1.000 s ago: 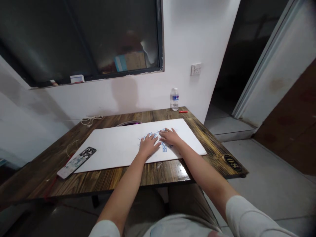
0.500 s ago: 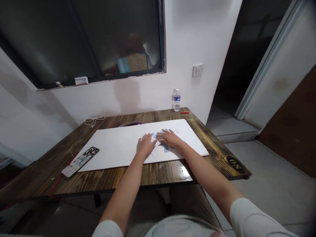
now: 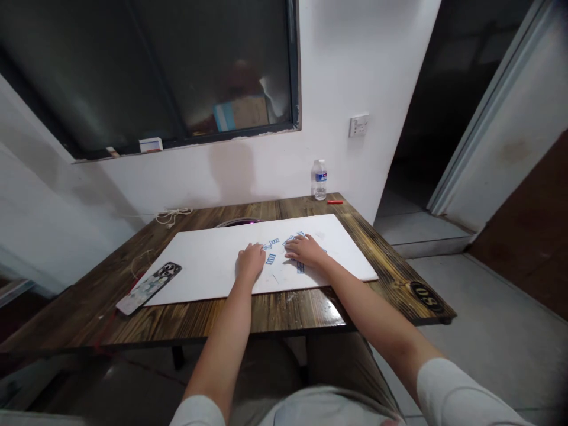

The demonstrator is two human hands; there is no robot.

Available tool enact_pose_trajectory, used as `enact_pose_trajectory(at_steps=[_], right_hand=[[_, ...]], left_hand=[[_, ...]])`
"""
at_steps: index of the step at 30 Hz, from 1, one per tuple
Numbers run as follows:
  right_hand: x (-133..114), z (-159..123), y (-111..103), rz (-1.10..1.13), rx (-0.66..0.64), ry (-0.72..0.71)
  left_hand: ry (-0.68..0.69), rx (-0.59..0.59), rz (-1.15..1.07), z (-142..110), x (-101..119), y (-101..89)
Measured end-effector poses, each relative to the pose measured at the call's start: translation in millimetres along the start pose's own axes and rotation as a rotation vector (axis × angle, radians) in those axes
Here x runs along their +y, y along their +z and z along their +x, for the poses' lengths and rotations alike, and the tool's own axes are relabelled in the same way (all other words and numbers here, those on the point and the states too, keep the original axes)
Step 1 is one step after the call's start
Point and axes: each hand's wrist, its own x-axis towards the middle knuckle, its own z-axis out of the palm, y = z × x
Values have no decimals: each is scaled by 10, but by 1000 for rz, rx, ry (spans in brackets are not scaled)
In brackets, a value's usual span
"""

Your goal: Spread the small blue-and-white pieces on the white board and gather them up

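Observation:
On the white board (image 3: 204,266) lie several small flat pieces marked with blue rectangles, too small to name surely. My left hand (image 3: 252,261) rests palm down just left of them, its fingers loosely stretched on the board, with no piece seen in it. One blue-marked piece (image 3: 270,259) lies right beside that hand, and another piece (image 3: 274,241) lies a little farther back. My right hand (image 3: 306,251) is spread flat over a group of pieces, partly hiding them. Near its wrist a further blue-marked piece (image 3: 300,267) shows.
A phone in a patterned case (image 3: 151,287) overlaps the board's left edge. The wooden table (image 3: 195,316) bears a water bottle (image 3: 320,180) and a red stick-like thing (image 3: 335,202) at the back right. A white cable (image 3: 172,216) lies at the back left, by the wall.
My left hand has slid left, away from my right hand, uncovering pieces between them. The right hand stays over its group of pieces. The view has shifted slightly.

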Motion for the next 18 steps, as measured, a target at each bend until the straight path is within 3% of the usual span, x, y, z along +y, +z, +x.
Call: enact_pose_trajectory(at_steps=[5, 9, 18], right_hand=[[-56, -17, -36, -26, 22, 27], [-56, -7, -3, 30, 49, -47], [-148, 34, 99, 164, -90, -269]], left_hand=[[-138, -18, 33, -1, -28, -103], [-220, 1, 51, -2, -42, -163], [-142, -55, 77, -1, -20, -162]])
